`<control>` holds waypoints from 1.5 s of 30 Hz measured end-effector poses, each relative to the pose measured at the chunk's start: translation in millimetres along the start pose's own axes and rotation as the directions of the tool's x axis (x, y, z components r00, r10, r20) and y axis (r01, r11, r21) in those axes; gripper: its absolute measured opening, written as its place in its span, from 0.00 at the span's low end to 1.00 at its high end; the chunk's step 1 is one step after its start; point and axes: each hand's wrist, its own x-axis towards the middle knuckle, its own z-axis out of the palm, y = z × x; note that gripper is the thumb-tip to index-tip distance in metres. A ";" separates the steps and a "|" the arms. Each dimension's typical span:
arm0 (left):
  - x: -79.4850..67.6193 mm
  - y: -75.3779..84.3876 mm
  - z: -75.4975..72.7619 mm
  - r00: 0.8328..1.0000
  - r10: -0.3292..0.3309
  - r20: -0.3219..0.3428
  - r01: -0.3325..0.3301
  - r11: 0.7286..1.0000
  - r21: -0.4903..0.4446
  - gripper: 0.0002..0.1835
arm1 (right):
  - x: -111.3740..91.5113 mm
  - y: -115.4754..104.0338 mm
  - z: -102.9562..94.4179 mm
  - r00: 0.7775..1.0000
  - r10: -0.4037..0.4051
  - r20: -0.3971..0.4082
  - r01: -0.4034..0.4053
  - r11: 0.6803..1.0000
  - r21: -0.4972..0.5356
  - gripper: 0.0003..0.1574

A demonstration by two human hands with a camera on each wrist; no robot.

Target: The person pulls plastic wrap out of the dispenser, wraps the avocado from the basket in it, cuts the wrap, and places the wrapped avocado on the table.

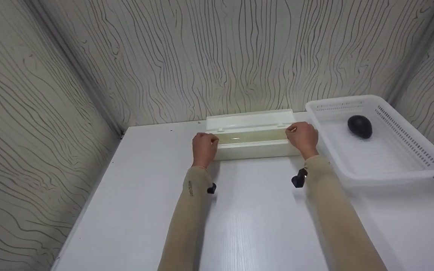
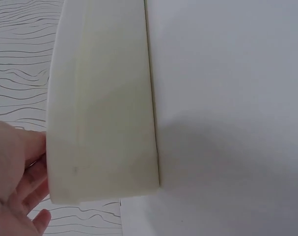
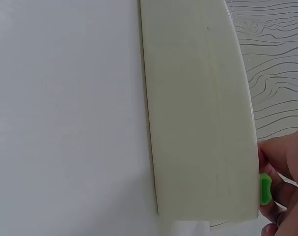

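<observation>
Your beige sleeves lie nearest, reaching over the desk from its near edge, each with a black device strapped by the cuff. Beyond them, along the middle of the far edge, sits the long white box, upright, its lid tipped back towards the patterned wall. You have your left hand at the box's left end, fingers bent over the rim; the box hides their tips, so I cannot tell whether they pinch anything. At the other end, your right hand has its fingers closed about a small green piece beside the rim. Towards the desk's far right corner stands a white basket, holding a dark egg-shaped object.
</observation>
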 end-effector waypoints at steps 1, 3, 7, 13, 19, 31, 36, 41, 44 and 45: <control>0.2 0.8 0.7 1.000 -0.001 -0.010 0.001 1.000 0.010 0.03 | 0.2 0.7 0.2 1.000 0.012 0.000 -0.012 1.000 0.020 0.13; 0.2 2.0 1.4 1.000 0.000 -0.029 0.001 1.000 0.028 0.03 | 0.9 2.1 0.6 0.999 0.037 0.005 -0.037 0.997 0.065 0.14; -0.6 2.9 1.1 0.999 0.009 -0.048 -0.006 0.999 0.050 0.04 | 2.0 3.5 0.4 0.995 0.094 0.045 -0.099 0.983 0.153 0.14; 0.4 2.2 1.6 0.998 0.020 -0.066 -0.015 0.997 0.072 0.05 | 2.8 3.9 -0.5 0.984 0.154 0.088 -0.172 0.949 0.265 0.14; 0.4 -0.4 4.1 0.996 0.040 -0.082 -0.032 0.995 0.091 0.04 | 3.7 3.3 2.4 0.978 0.196 0.076 -0.210 0.918 0.335 0.13; 3.6 0.5 6.0 0.999 0.025 -0.043 -0.025 1.000 -0.002 0.04 | 7.2 1.5 4.1 0.984 0.180 0.012 -0.174 0.931 0.320 0.12; 5.2 0.2 7.7 0.999 0.011 -0.044 -0.013 0.999 -0.030 0.04 | 7.6 1.3 4.2 0.978 0.207 0.031 -0.205 0.914 0.351 0.13; 6.6 2.9 6.8 1.000 0.009 -0.030 -0.010 1.000 -0.028 0.04 | 9.1 0.4 3.0 0.971 0.236 0.038 -0.233 0.895 0.380 0.13; 6.7 4.5 6.2 1.000 0.015 -0.023 -0.015 1.000 -0.026 0.04 | 8.6 0.7 2.6 0.968 0.247 0.037 -0.241 0.883 0.403 0.14; 6.6 4.9 6.2 1.000 0.017 -0.022 -0.017 1.000 -0.026 0.04 | 8.2 1.1 2.6 0.968 0.248 0.036 -0.241 0.880 0.409 0.14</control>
